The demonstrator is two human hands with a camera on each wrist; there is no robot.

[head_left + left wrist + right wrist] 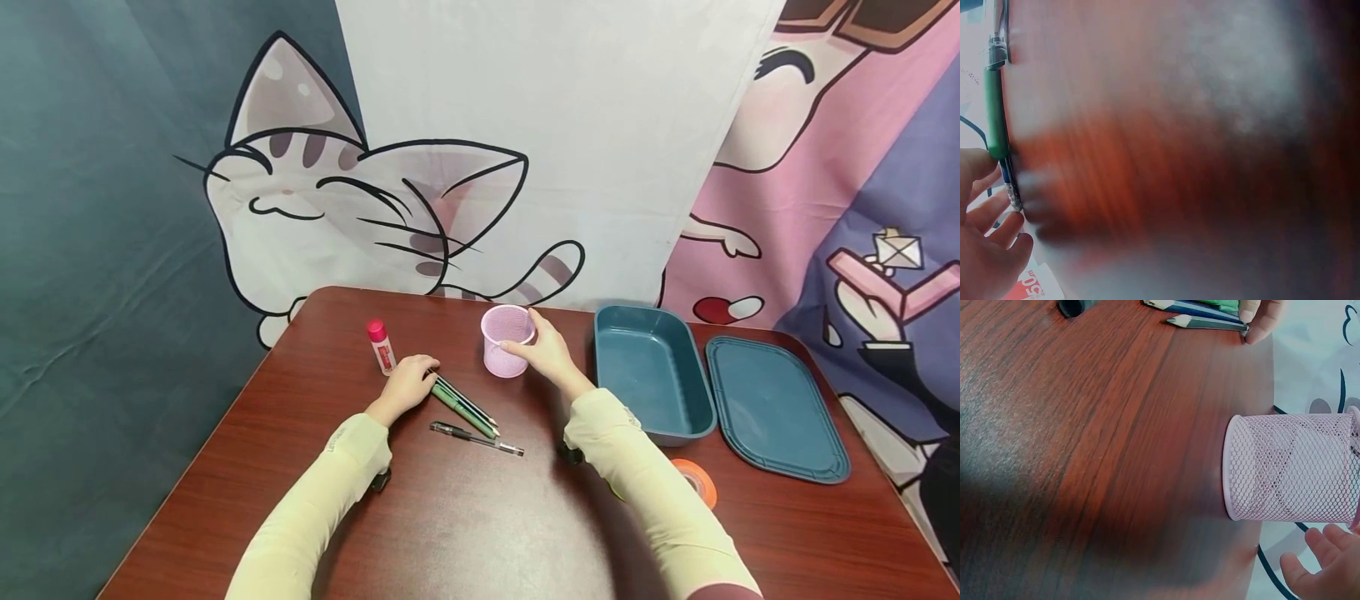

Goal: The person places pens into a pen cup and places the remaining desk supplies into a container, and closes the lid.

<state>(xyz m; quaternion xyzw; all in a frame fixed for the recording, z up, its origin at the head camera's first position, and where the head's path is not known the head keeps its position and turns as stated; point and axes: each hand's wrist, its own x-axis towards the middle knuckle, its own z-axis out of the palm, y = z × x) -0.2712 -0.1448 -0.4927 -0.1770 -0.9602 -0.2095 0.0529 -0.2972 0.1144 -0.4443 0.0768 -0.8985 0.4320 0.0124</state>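
Observation:
My left hand [407, 385] pinches one end of a bundle lying on the table: a green pen [995, 112] and some dark pencils [1207, 324], tips toward me. At the cup's right side, my right hand [553, 354] holds the rim of a pink mesh pen holder [504, 363], which stands upright. Only some of that hand's fingers show in the right wrist view, below the pen holder. A black and clear gel pen [480, 439] rests just in front of the bundle. Beside my left hand stands a glue stick [384, 357] with a red cap.
To the right of my right arm is an open blue-green bin [645, 367], with its flat lid [776, 408] beyond it. An orange tape roll [699, 482] is partly hidden by my right sleeve. A printed cloth [600, 108] hangs behind the brown table [465, 525].

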